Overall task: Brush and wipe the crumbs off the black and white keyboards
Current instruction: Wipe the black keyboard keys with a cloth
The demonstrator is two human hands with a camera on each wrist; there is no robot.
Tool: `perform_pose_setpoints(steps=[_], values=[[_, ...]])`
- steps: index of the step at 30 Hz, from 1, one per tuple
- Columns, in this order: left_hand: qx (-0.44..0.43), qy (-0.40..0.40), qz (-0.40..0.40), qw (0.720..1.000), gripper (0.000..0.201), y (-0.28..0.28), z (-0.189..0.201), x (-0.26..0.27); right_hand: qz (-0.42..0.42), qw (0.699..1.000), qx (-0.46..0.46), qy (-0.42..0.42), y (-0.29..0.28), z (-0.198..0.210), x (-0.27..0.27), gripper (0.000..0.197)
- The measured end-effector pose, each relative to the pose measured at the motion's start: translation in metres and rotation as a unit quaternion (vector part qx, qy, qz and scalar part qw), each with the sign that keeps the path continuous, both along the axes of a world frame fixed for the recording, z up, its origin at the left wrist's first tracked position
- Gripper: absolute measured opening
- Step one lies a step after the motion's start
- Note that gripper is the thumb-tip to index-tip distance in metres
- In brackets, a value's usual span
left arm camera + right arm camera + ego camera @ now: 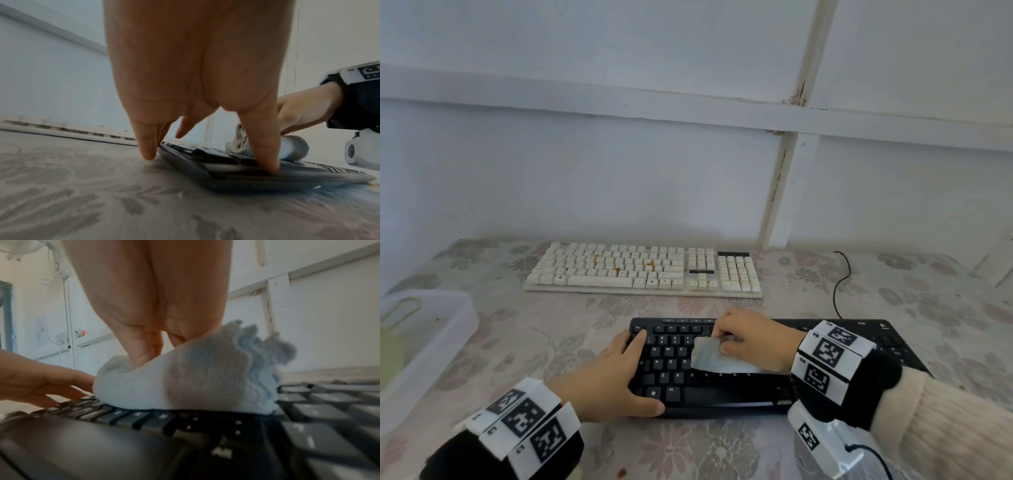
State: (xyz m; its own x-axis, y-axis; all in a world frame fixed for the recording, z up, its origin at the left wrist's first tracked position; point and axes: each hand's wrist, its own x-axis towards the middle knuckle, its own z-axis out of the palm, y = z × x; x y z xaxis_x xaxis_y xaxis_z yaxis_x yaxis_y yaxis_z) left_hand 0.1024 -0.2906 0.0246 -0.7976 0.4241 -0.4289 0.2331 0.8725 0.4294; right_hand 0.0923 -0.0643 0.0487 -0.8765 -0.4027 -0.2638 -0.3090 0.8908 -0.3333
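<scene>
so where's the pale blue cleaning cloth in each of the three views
Head view: the pale blue cleaning cloth lies at lower centre, held by the right hand on the black keyboard.
Left wrist view: cloth at right of centre, partly behind the left hand.
Right wrist view: cloth fills the centre.
Shared landmark: the black keyboard under the cloth, seen in all three.

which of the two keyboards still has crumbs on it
The white keyboard at the back: orange-brown crumbs dot its keys. The black keyboard in front shows none.
</scene>
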Motion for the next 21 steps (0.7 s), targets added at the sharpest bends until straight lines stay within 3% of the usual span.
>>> perform_pose_setpoints(steps=[5,9,14,18,21], values=[[-0.002,-0.008,0.005,1.0,0.112,-0.002,-0.005,-0.003,-0.045,0.999,-0.004,-0.01,-0.003,-0.005,-0.002,0.025],[-0.002,-0.004,0.01,1.0,0.112,0.0,-0.001,-0.001,-0.02,0.998,0.038,-0.045,-0.003,0.002,0.001,0.03],[0.038,-0.02,0.012,0.999,0.145,-0.001,0.003,-0.002,0.011,0.997,0.027,-0.067,-0.001,0.008,0.009,0.018],[0.058,-0.026,0.02,0.998,0.146,-0.003,0.002,-0.005,0.024,0.999,-0.014,-0.041,-0.001,0.004,0.014,0.006],[0.058,-0.026,0.021,0.998,0.146,-0.003,0.003,-0.005,0.035,0.999,-0.03,-0.03,-0.002,0.0,0.012,0.014]])
